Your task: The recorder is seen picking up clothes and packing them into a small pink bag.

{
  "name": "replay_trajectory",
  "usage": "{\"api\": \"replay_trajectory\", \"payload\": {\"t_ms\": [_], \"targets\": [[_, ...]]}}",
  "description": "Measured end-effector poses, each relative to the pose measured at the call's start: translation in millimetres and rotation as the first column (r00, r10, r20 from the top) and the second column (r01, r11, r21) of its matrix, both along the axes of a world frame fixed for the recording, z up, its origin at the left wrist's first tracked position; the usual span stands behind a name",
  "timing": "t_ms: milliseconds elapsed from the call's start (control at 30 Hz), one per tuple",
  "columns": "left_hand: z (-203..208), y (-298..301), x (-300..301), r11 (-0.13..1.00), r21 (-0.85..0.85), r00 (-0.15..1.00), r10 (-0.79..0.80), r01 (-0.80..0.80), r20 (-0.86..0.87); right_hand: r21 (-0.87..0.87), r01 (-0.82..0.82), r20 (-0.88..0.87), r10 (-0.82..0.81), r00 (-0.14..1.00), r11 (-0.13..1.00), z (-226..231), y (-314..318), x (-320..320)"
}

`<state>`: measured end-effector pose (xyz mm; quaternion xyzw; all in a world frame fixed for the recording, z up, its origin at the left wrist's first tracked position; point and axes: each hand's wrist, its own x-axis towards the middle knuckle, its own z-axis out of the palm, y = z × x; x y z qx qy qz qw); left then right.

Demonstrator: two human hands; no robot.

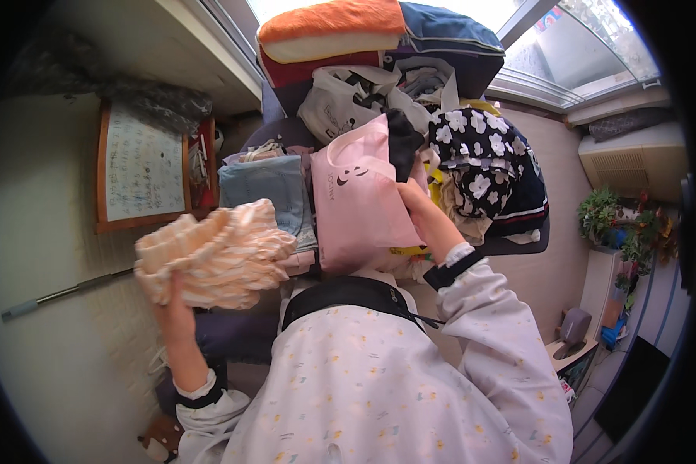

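My left hand point(178, 313) is raised at the left, closed around a gathered peach-and-white striped garment point(216, 251). The cloth bunches in folds and hides most of the fingers. In the middle lies a pink tote bag point(356, 213) with a dark print and a handle. My right hand point(425, 213) grips this bag at its right edge near the handle; the fingertips are partly hidden. A black cloth point(402, 143) shows at the bag's upper right. Left of the bag, folded light-blue clothes point(263, 189) sit in a pile.
Beyond the tote stand white plastic bags point(344, 100) stuffed with clothes. An orange towel point(329, 27) and a blue folded textile point(448, 31) lie at the back. To the right is a black garment with white flowers point(475, 162). A wood-framed whiteboard point(143, 166) is at the left.
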<state>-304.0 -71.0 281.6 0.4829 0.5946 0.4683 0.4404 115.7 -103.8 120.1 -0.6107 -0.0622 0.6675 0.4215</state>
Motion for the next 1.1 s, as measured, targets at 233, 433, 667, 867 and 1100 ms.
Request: {"api": "replay_trajectory", "payload": {"t_ms": [233, 433, 667, 867, 1100], "targets": [[-34.8, 10.2, 68.4, 0.846, -0.06, 0.819, -0.53, 0.53, -0.221, 0.197, 0.192, -0.211, -0.15, 0.966, 0.961, 94.9, 19.4, 5.8], [-40.3, 19.3, 96.9, 0.819, 0.016, 0.816, -0.571, 0.574, -0.086, 0.297, 0.42, -0.183, -0.38, 0.906, 0.858, 154.6, 20.5, 28.3], [-39.6, 24.7, 110.0, 0.808, 0.081, 0.762, -0.58, 0.584, 0.287, 0.269, 0.455, -0.27, -0.387, 0.882, 0.849, 230.0, -14.0, 3.0], [-42.1, 25.5, 105.8, 0.784, 0.191, 0.764, -0.619, 0.59, 0.182, 0.19, 0.473, -0.279, -0.414, 0.866, 0.86, 237.5, -21.2, -35.6], [-38.3, 26.1, 94.9, 0.636, 0.264, 0.687, -0.642, 0.725, -0.339, 0.211, 0.404, -0.339, -0.321, 0.884, 0.89, 171.7, -32.0, -11.3]]}}
